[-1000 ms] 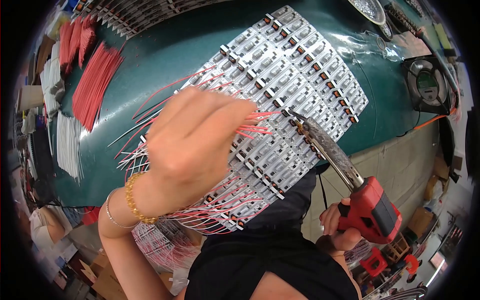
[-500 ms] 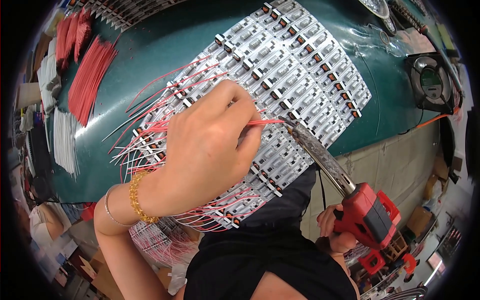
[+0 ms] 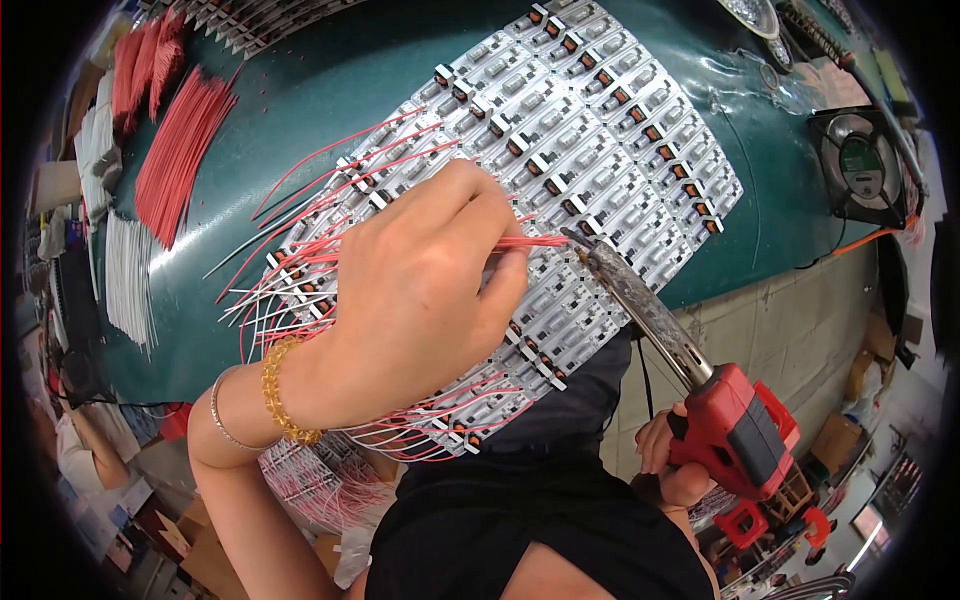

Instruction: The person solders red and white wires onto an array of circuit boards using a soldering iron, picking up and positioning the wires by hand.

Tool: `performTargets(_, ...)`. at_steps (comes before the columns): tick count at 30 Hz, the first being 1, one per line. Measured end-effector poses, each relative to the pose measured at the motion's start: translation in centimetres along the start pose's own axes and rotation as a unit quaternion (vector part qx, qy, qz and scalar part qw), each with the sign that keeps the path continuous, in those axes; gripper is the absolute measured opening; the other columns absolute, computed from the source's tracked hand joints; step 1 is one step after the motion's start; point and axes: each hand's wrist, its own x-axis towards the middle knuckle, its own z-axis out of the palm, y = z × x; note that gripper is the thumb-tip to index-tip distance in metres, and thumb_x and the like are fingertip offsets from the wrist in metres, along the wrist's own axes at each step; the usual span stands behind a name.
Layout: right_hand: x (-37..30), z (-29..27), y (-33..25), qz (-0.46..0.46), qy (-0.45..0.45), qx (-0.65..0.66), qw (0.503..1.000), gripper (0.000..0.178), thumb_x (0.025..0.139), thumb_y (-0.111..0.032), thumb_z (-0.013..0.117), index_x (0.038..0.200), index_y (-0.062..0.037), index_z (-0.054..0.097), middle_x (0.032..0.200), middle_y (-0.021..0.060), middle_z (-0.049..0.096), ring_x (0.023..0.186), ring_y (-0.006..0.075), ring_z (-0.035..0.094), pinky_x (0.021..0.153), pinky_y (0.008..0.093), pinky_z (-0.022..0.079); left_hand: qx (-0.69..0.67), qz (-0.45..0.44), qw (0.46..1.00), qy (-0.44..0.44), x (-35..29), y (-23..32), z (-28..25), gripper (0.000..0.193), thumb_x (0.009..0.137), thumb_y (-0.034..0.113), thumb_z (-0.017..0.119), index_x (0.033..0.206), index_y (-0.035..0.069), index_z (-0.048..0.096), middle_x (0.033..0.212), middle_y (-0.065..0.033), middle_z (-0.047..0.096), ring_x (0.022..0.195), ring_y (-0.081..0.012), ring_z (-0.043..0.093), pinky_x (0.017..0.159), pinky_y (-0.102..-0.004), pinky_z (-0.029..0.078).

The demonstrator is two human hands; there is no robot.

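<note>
1. Two bare hands are at work over a big dark green table point(image 3: 300, 110)

2. The left hand point(image 3: 420, 290) has its fingers pinched tight on a thin red wire point(image 3: 535, 241), and the wire pokes out to the right from between the fingertips

3. The end of the thin red wire touches the white panel of small circuit boards point(image 3: 600, 130), near its lower right edge

4. The right hand point(image 3: 675, 465) is low in the picture, off the table edge, and it is closed around the red handle of a soldering iron point(image 3: 735, 430)

5. The long silver metal tip point(image 3: 630, 290) of the soldering iron points up and to the left, and its end sits right at the end of the thin red wire

6. Many more red and white wires point(image 3: 290, 270) stick out from the left side of the white panel, under and beside the left hand

7. The left wrist wears a yellow bead bracelet point(image 3: 280, 395) and a thin silver bangle point(image 3: 222, 420) just beside it

8. A loose bunch of red wires point(image 3: 180, 150) lies on the table far to the left, well apart from the hands

9. A bunch of white wires point(image 3: 125, 280) lies below that red bunch

10. A small square black fan point(image 3: 860, 165) sits at the far right of the table
</note>
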Motion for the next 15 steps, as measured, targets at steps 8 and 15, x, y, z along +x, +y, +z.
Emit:
performTargets(8,0.1,1.1,0.2,-0.016,0.039,-0.018,0.999,0.090,0.076,-0.068,0.061,0.126,0.0050,0.046,0.047,-0.0045,0.042,0.038,0.0106,0.042,0.045,0.0256,0.039,0.013,-0.015,0.999,-0.040,-0.1,0.3,-0.6,0.006,0.075,-0.004,0.065,0.077,-0.003,0.059,0.082,-0.0095,0.059,0.063,-0.0189,0.059,0.056,-0.0279,0.047)
performTargets(15,-0.1,1.3,-0.6,0.008,0.079,-0.014,0.997,0.093,0.075,-0.073,0.058,0.125,0.0050,0.046,0.045,-0.0051,0.040,0.037,0.0097,0.042,0.044,0.0246,0.039,0.046,0.132,0.988,0.070,0.3,-0.2,-1.7,0.008,0.081,0.003,0.066,0.078,0.000,0.059,0.078,-0.0109,0.056,0.061,-0.0288,0.056,0.054,-0.0368,0.045)
